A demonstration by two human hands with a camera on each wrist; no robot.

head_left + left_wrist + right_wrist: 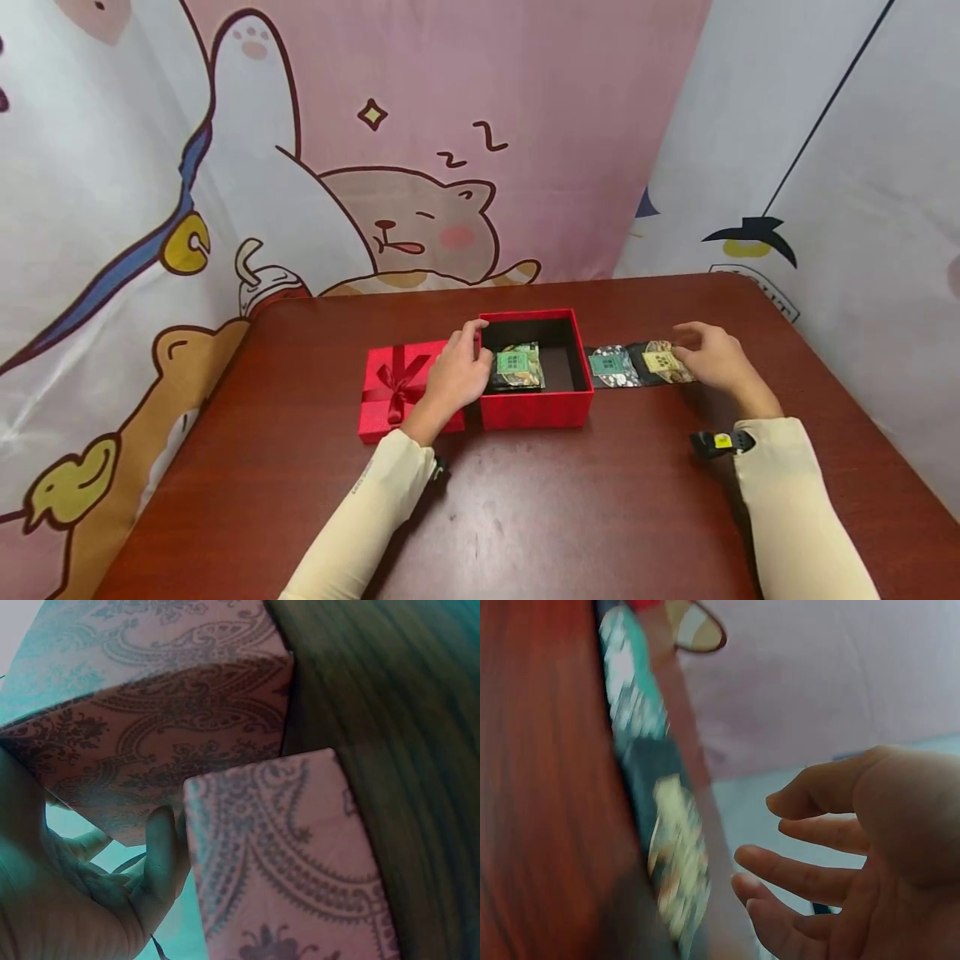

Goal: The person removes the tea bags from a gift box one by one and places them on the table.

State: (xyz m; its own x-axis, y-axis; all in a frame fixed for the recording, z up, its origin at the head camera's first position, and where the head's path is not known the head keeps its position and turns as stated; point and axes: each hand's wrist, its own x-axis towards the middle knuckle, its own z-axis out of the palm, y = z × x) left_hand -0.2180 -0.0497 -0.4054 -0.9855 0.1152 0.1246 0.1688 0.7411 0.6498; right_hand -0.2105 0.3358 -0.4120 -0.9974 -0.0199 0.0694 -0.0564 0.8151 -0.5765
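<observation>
My left hand (461, 367) grips the left wall of an open red gift box (536, 410), with the thumb over its rim. In the left wrist view, fingers (161, 851) lie along the patterned outside of that box (172, 735). Inside the box, at its left, lies a green-labelled packet (517, 364). My right hand (716, 358) hovers at the right end of two flat packets, close to the yellow-labelled packet (660, 361). Its fingers are loosely bent and hold nothing in the right wrist view. The teal-labelled packet (611, 365) lies between the yellow one and the box.
Left of the box lies a red lid (378, 367) with a dark red ribbon bow, partly behind my left hand. Everything rests on a brown wooden table (540, 508). A cloth backdrop (570, 125) with cartoon animals hangs behind the table.
</observation>
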